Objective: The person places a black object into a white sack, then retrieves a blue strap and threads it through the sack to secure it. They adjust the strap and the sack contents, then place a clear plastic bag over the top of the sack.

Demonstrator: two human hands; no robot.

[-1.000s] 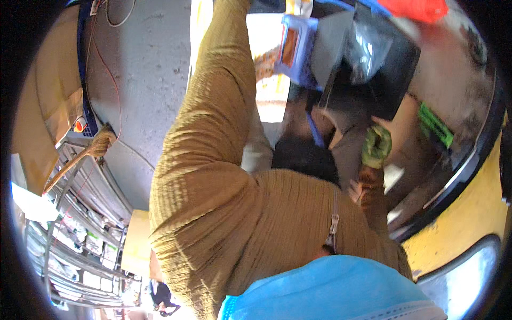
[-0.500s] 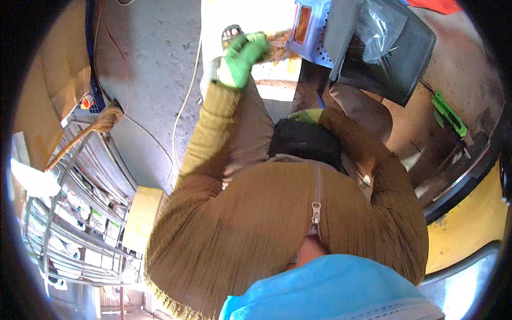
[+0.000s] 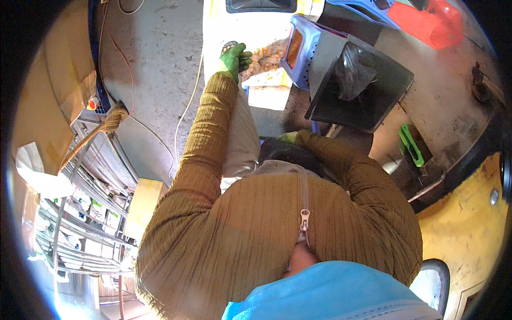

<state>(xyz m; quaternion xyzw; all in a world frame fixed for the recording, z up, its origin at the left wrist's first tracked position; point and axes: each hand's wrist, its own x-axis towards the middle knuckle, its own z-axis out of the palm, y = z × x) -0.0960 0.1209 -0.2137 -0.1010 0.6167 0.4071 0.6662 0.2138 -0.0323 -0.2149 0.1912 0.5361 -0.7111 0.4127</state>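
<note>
My left hand (image 3: 234, 60), in a green glove, hangs past my left knee, above a brightly lit white sheet (image 3: 269, 98) with orange marks. Its fingers are loosely bent and apart, and I see nothing in them. My right hand (image 3: 288, 137), in a yellow-green glove, lies low near my lap beside a black rounded thing (image 3: 290, 152). Its fingers are hidden, so I cannot tell what it holds. A blue plastic stool (image 3: 301, 56) stands to the right of my left hand. Beside it sits a dark tray-like thing (image 3: 368, 114) with a clear plastic bag (image 3: 354, 72) on it.
A green-handled tool (image 3: 410, 144) lies at the right, near a yellow panel (image 3: 458, 208). A red bag (image 3: 426, 24) is at the far right. Cables (image 3: 186, 109) cross the grey floor. At the left are a broom (image 3: 112, 120) and a metal rack (image 3: 90, 186).
The view has shifted, bringing more of the far side into sight. My left hand has turned and its fingers have loosened. My right hand remains near my lap.
</note>
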